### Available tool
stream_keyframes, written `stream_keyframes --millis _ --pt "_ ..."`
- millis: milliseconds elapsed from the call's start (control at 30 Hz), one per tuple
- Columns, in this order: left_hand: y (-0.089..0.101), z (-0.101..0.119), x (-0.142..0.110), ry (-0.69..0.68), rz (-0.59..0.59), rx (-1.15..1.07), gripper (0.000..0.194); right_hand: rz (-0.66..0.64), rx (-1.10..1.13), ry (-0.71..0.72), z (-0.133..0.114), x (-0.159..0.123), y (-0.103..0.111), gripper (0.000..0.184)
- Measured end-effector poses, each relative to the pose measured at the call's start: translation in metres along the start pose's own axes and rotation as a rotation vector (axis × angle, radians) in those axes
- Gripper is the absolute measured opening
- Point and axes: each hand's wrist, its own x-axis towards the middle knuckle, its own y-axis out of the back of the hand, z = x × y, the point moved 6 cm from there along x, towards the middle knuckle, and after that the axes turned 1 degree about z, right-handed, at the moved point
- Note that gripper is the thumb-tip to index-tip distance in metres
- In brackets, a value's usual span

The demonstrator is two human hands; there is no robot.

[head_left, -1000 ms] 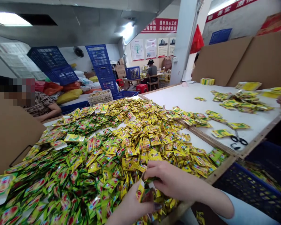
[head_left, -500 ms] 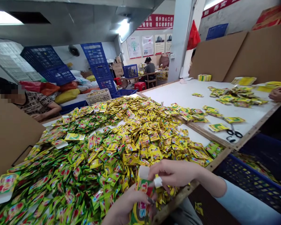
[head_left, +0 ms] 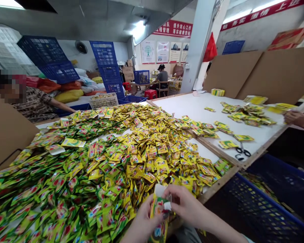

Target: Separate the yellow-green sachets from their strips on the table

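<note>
A strip of yellow-green foil sachets [head_left: 158, 214] stands upright between my hands, with a white paper piece at its top. My left hand [head_left: 145, 221] grips its lower part from the left. My right hand [head_left: 184, 206] pinches the top near the white piece. Just behind my hands spreads a large heap of yellow and green sachets [head_left: 98, 172], covering most of the nearer table. The lower end of the strip is cut off by the bottom of the picture.
A white table [head_left: 192, 108] to the right holds a smaller sachet pile [head_left: 247, 114] and black-handled scissors [head_left: 243, 152]. A blue plastic crate [head_left: 255, 209] lies below its edge. A co-worker's hand [head_left: 296, 118] reaches in at right, and another person [head_left: 32, 104] sits at left.
My hands have drawn closer together around the strip, which now stands more upright. One second ago they were down in the heap, with no long strip showing. The view has swung slightly.
</note>
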Motion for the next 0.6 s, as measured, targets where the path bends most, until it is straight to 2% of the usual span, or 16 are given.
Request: stream_keyframes --millis 67,100,167,233,300,367,400,467,533,600 --pt "-0.007 -0.003 -0.001 -0.108 -0.010 -0.007 0.076 0.032 0.004 0.005 0.007 -0.001 0.015 0.007" --pt "-0.005 -0.001 -0.004 -0.182 0.049 0.058 0.076 0.106 -0.053 0.023 0.009 0.000 0.034 0.006" --pt "0.006 0.008 -0.015 -0.343 0.251 0.321 0.065 0.365 -0.257 0.050 0.012 0.000 0.094 0.014" --pt "0.017 0.020 -0.033 -0.496 0.412 0.626 0.055 0.678 -0.467 -0.044 0.019 -0.004 0.168 0.021" --pt "0.028 0.026 -0.051 -0.636 0.480 0.848 0.057 0.850 -0.553 -0.126 0.032 -0.010 0.228 0.034" --pt "0.041 0.022 -0.071 -0.742 0.525 1.011 0.065 0.917 -0.630 -0.170 0.049 -0.016 0.260 0.048" --pt "0.048 0.016 -0.081 -0.762 0.560 1.087 0.070 0.909 -0.658 -0.181 0.059 -0.018 0.263 0.051" --pt "0.063 -0.001 -0.099 -0.747 0.657 1.231 0.077 0.829 -0.693 -0.180 0.084 -0.022 0.249 0.050" --pt "0.075 -0.019 -0.114 -0.701 0.808 1.336 0.080 0.741 -0.718 -0.164 0.111 -0.027 0.218 0.046" --pt "0.081 -0.033 -0.125 -0.663 0.959 1.391 0.081 0.712 -0.744 -0.156 0.139 -0.034 0.187 0.046"
